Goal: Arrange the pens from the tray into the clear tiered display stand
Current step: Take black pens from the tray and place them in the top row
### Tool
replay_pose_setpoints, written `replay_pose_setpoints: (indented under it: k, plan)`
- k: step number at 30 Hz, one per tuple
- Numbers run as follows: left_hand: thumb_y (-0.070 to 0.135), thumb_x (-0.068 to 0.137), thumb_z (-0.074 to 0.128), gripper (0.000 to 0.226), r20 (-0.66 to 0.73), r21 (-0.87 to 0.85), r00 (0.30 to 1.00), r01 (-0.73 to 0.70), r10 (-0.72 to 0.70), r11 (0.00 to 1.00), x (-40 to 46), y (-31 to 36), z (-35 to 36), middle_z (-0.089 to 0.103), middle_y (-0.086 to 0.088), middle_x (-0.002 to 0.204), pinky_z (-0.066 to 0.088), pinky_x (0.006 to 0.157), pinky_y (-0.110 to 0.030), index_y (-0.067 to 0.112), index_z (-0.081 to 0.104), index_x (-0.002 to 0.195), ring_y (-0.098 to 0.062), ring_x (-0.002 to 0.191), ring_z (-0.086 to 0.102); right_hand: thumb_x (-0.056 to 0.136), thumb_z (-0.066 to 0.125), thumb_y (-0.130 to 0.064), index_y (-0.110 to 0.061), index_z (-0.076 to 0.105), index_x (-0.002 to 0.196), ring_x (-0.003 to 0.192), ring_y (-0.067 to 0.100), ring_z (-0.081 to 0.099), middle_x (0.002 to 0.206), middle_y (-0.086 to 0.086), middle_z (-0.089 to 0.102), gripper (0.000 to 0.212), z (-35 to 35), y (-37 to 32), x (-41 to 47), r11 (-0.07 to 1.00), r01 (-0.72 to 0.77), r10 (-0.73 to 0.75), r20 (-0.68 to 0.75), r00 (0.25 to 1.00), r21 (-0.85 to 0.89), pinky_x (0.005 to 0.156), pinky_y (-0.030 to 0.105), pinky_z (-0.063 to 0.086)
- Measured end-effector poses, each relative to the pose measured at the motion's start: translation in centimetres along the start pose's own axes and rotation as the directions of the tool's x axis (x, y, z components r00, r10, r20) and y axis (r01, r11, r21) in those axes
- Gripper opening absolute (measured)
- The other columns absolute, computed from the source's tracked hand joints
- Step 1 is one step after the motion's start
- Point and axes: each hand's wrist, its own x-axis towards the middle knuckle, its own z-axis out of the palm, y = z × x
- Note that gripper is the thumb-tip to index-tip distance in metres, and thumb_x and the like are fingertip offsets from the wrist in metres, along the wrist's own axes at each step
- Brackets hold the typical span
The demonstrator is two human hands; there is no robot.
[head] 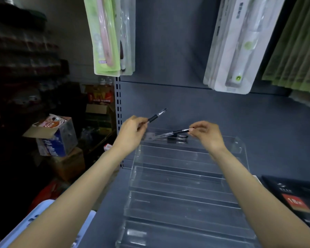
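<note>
Loading the top tier of the stand [186, 178], one pen per hand. Tray [43, 212]: pale blue perforated plastic, only a corner visible at the shelf's near left edge; contents not in view.

Left hand [132, 130]: pinches a pen [157, 116] near its rear end, black grip and tip pointing up and right, held above the stand's back left corner. Clear barrel, slim and round, so likely to roll.

Top tier, at the stand's back edge: at least two pens [177, 139] already lie there lengthwise; exact count unclear through the glare.

Right hand [207, 134]: fingertips pinch the end of a second pen [170, 134], which slants down leftwards with its far end at or in the top trough.

Judgement: lower the right pen's high end until it is parallel with the trough before releasing, snug against those already placed; then bring the left pen level and lay it alongside. Keep all tips facing one way.

Stand: clear, hard, glossy, stepped troughs with low front lips; lower tiers hold nothing visible. Shelf [258, 126]: matt grey metal.
</note>
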Motion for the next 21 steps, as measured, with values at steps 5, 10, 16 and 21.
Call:
replay_pose_setpoints:
  k: [5,10,16,21]
  plan:
    - [0.015,0.091,0.058,0.018,-0.041,-0.047,0.999,0.005,-0.007,0.999,-0.1,-0.1,-0.7,0.061,0.007,0.091,0.033,0.067,-0.007,0.012,0.064,0.108,-0.006,0.08,0.053,0.08,0.073,-0.014,-0.018,0.07,0.079,0.081,0.011,0.06,0.08,-0.002,0.067,0.005,0.2,-0.3,0.4,0.945,0.036,-0.019,0.055,0.998,-0.325,0.07,0.02,0.041]
    - [0.016,0.09,0.06,0.017,-0.015,-0.007,0.999,-0.033,0.033,0.999,-0.2,0.0,-0.9,0.059,0.006,0.092,0.035,0.074,-0.011,0.016,0.068,0.105,-0.005,0.084,0.052,0.079,0.073,-0.014,-0.015,0.072,0.085,0.084,0.013,0.058,0.083,-0.001,0.065,0.005,0.3,-1.0,0.8,0.92,0.016,0.035,0.121,0.992,-0.392,0.058,0.015,0.04]
    - [0.009,0.089,0.058,0.022,0.02,0.0,0.999,-0.039,0.039,0.999,0.0,0.0,-0.7,0.057,0.003,0.096,0.037,0.079,-0.011,0.016,0.068,0.108,-0.007,0.087,0.053,0.085,0.068,-0.014,-0.011,0.074,0.091,0.089,0.009,0.055,0.087,-0.002,0.065,0.009,0.3,-1.7,0.9,0.887,0.024,0.071,0.188,0.98,-0.461,0.077,0.019,0.037]
    - [0.009,0.09,0.058,0.023,0.043,-0.019,0.997,-0.056,0.057,0.998,0.0,0.3,-0.6,0.056,0.005,0.094,0.035,0.077,-0.008,0.017,0.068,0.109,-0.006,0.087,0.052,0.086,0.066,-0.015,-0.012,0.074,0.091,0.093,0.011,0.059,0.099,0.0,0.071,0.01,0.0,-1.4,0.4,0.889,0.067,0.024,0.192,0.981,-0.454,0.07,0.014,0.041]
